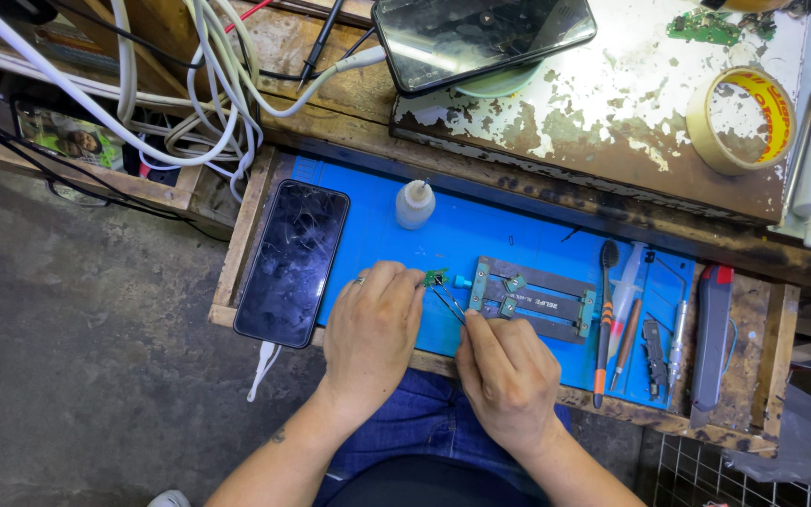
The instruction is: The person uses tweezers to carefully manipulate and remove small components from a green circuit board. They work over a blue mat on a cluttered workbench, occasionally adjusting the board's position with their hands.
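My left hand pinches a small green circuit board above the blue work mat; a ring shows on one finger. My right hand holds thin metal tweezers whose tips reach up to the board. Just right of the board lies a grey board-holding fixture with small green clamps on it.
A dark phone with a cracked screen lies at the mat's left edge. A small white bottle stands behind. A brush, syringe, screwdrivers and a utility knife lie right. Above sit another phone, a tape roll and white cables.
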